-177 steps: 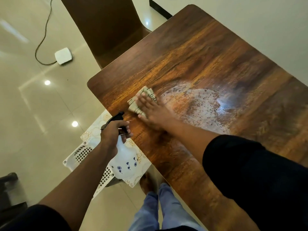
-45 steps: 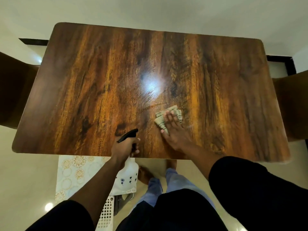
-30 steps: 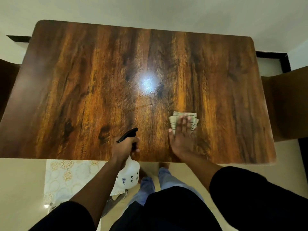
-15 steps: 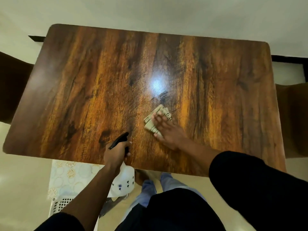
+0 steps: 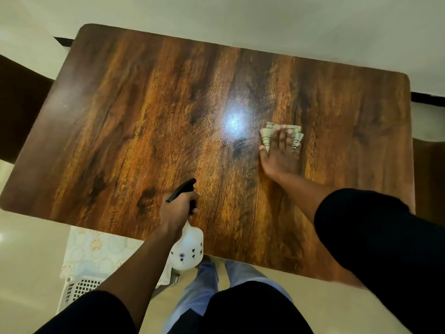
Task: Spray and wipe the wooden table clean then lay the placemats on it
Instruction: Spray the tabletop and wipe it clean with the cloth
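While one hand (image 5: 280,155) presses one cloth (image 5: 268,136) flat, another (image 5: 177,210) grips one bottle (image 5: 189,251).

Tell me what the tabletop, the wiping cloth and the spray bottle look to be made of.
Table: wood or wood-look laminate, glossy; strong grain, bright lamp glare.
Cloth: soft woven fabric, pale with a check pattern, folded under the right hand.
Spray bottle: translucent white plastic, black trigger head, gripped by the left hand.

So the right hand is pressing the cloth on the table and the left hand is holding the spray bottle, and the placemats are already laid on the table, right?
Not quite: in the head view the placemats lie on a white basket beside the table, not on it. The rest holds.
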